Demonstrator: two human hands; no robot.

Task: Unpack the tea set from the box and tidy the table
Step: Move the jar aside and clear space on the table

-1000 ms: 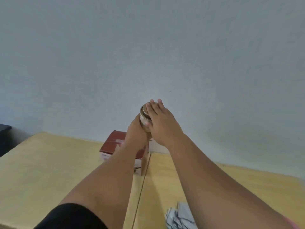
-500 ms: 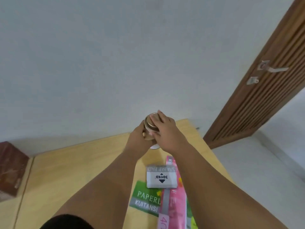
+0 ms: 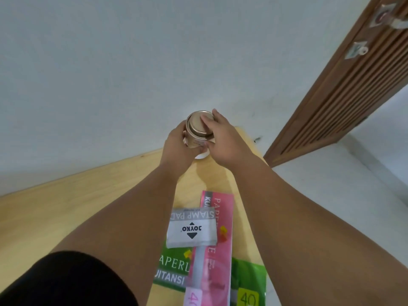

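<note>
Both hands hold a small round jar with a gold metal lid [image 3: 197, 129] above the far right corner of the wooden table [image 3: 66, 208]. My left hand [image 3: 178, 146] wraps the jar's body from the left. My right hand [image 3: 223, 140] grips it from the right, with fingers lying across the lid. A white round object [image 3: 202, 156] peeks out on the table just under the jar; most of it is hidden by my hands.
A white stamp pad box [image 3: 191, 227] lies on a pink receipt book [image 3: 217, 250], which rests on green receipt books [image 3: 174, 272] near the table's right edge. A brown slatted door [image 3: 344, 85] stands at the right, and a pale wall behind the table.
My view has swung right from the red box to the table's right end. Both hands stay on the jar, which now tilts so its lid faces me.
</note>
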